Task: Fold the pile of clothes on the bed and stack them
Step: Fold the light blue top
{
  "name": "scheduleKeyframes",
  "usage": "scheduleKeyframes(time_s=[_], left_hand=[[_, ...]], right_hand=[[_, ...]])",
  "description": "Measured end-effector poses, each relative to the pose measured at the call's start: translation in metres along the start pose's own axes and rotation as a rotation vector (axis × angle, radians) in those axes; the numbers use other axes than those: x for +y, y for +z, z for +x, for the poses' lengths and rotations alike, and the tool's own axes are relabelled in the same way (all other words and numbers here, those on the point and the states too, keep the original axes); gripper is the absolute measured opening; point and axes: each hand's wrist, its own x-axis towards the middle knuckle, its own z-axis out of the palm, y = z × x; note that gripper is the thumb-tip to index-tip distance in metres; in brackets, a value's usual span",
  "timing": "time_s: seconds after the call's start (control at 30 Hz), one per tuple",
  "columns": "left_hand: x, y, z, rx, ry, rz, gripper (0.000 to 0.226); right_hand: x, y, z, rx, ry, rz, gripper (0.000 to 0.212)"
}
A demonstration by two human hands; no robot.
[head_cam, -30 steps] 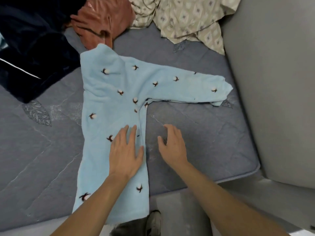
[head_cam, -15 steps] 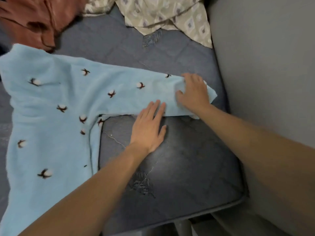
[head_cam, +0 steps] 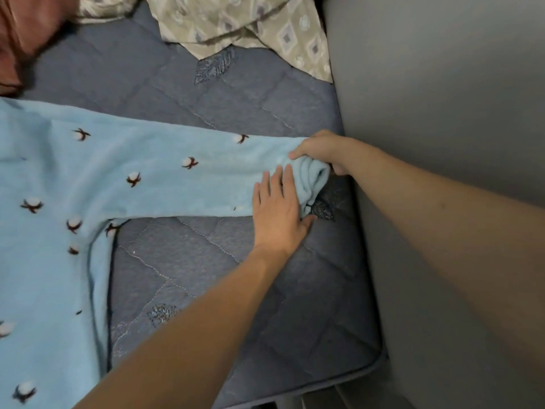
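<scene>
A light blue garment (head_cam: 88, 208) with a cotton-flower print is spread flat on the blue quilted mattress (head_cam: 265, 290), filling the left half of the frame. Its sleeve end, right of centre, is bunched and gripped by the right hand (head_cam: 321, 150), fingers curled round it. The left hand (head_cam: 280, 214) is laid flat on the sleeve, fingers straight. A beige patterned cloth (head_cam: 250, 22) is seen at the top, a reddish-brown one (head_cam: 23, 31) in the upper left.

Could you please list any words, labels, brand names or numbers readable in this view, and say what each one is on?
None: no text shows anywhere.
Light blue garment: only cotton-flower motifs.
Beige patterned fabric: only diamond shapes.
Blue quilted mattress: only stitched leaf motifs.
</scene>
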Motion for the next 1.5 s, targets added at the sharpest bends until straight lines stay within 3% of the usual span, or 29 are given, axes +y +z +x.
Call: scheduleKeyframes(time_s=[0.17,0.23,0.37,0.57,0.8,0.87,0.93,0.97,1.03,1.13,1.23,1.3,1.4,1.5], left_hand=[[-0.011,-0.019,0.003,0.195,0.006,-0.198,0.067],[-0.021,-0.025,0.002,0.215,-0.002,-0.251,0.059],[-0.043,-0.035,-0.009,0.195,-0.055,-0.547,0.052],[-0.086,-0.053,-0.029,0.258,-0.052,-0.789,0.049],[-0.154,-0.085,-0.032,0.397,-0.294,-0.903,0.035],[-0.176,-0.093,-0.027,0.378,-0.438,-0.896,0.031],[-0.190,-0.100,-0.029,0.388,-0.513,-0.822,0.038],[-0.193,-0.103,-0.032,0.435,-0.463,-0.736,0.042],[-0.190,-0.110,-0.039,0.508,-0.184,-0.498,0.044],[-0.186,-0.107,-0.042,0.294,0.248,-0.174,0.044],[-0.197,-0.099,-0.040,0.054,0.235,0.052,0.053],[-0.208,-0.102,-0.033,0.080,0.232,0.119,0.044],[-0.217,-0.108,-0.021,0.186,0.325,0.167,0.031],[-0.235,-0.120,-0.018,0.228,0.373,0.162,0.031]], right_hand=[[-0.014,0.003,-0.015,-0.085,0.096,0.166,0.014],[-0.018,0.008,-0.020,-0.163,0.064,0.243,0.017],[-0.019,0.012,-0.028,-0.196,-0.115,0.313,0.032],[-0.040,0.037,-0.040,-0.304,-0.170,0.342,0.026],[-0.096,0.099,-0.052,-0.192,-0.262,0.389,0.027],[-0.097,0.122,-0.056,-0.026,-0.440,0.342,0.027],[-0.083,0.144,-0.061,0.211,-0.680,0.045,0.029],[-0.073,0.153,-0.063,0.314,-0.766,-0.135,0.029],[-0.054,0.166,-0.065,0.413,-0.819,-0.333,0.032],[-0.039,0.175,-0.063,0.428,-0.745,-0.360,0.046],[-0.033,0.171,-0.056,0.477,-0.635,-0.200,0.065],[-0.032,0.167,-0.054,0.442,-0.494,0.088,0.059],[-0.035,0.163,-0.050,0.238,-0.227,0.534,0.057],[-0.039,0.160,-0.040,0.149,-0.138,0.635,0.064]])
